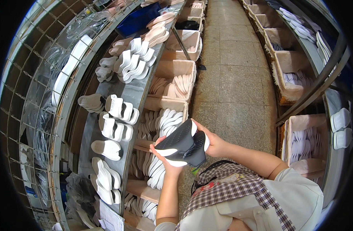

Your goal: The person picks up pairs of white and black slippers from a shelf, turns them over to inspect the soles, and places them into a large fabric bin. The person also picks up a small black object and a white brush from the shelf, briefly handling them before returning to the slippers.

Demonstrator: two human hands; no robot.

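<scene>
Both my hands hold a pair of shoe soles (178,139), black with white ends, one lying over the other in front of my body. My left hand (170,164) grips their near left end, with its thumb at the edge. At their far right end, my right hand (215,142) is closed round the white-edged tips. Fingers beneath the soles are partly hidden. Closest to my left hand are lined bins with white soles (157,171). Beyond them, a grey metal bench (92,133) carries stacks of white soles (118,109).
A tiled aisle (234,73) runs ahead between rows of lined bins. Pink soles (176,86) fill a left bin; white ones fill a right bin (305,119). A wire mesh (26,115) borders the left, and metal bars (319,84) slant across the right.
</scene>
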